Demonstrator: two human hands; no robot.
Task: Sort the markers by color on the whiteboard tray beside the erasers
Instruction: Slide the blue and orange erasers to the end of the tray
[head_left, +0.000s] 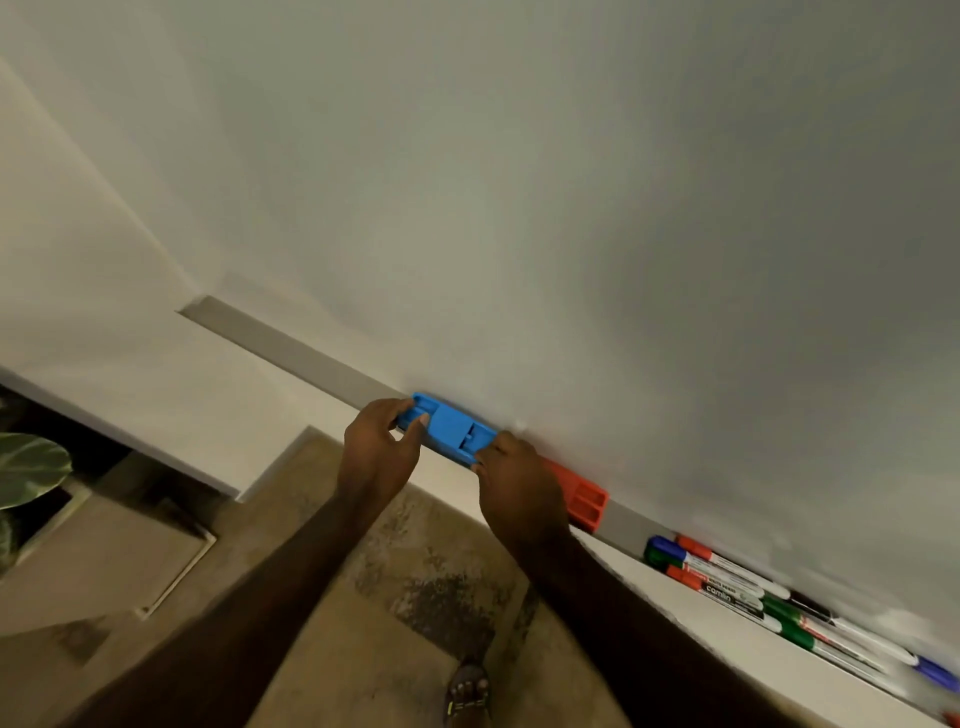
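You're holding the blue eraser (451, 428) on the whiteboard tray (291, 347) with both hands: left hand (379, 452) is pinching its left end, thumb and fingers curled around it, and right hand (514, 486) is gripping its right end. The right fingertips are hidden behind the hand, so I'm judging that grip from the curl.

Progress: looks like you're only squaring up the erasers. The red eraser (584, 501) is sitting on the tray just to the right, partly covered by your right hand; can't tell whether it's touching the blue one.

Sorting isn't started as far as I can see. The markers (753, 590) are lying further right on the same tray, well clear of both hands, in a mixed bundle: blue, green and red caps are stacked side by side at the near end, and more green, a black and another blue are showing further along. The far end is blurring out, so no count from me.

Left to do: all the colour grouping, then parking the groups beside the erasers. The tray stretch left of the blue eraser is bare.
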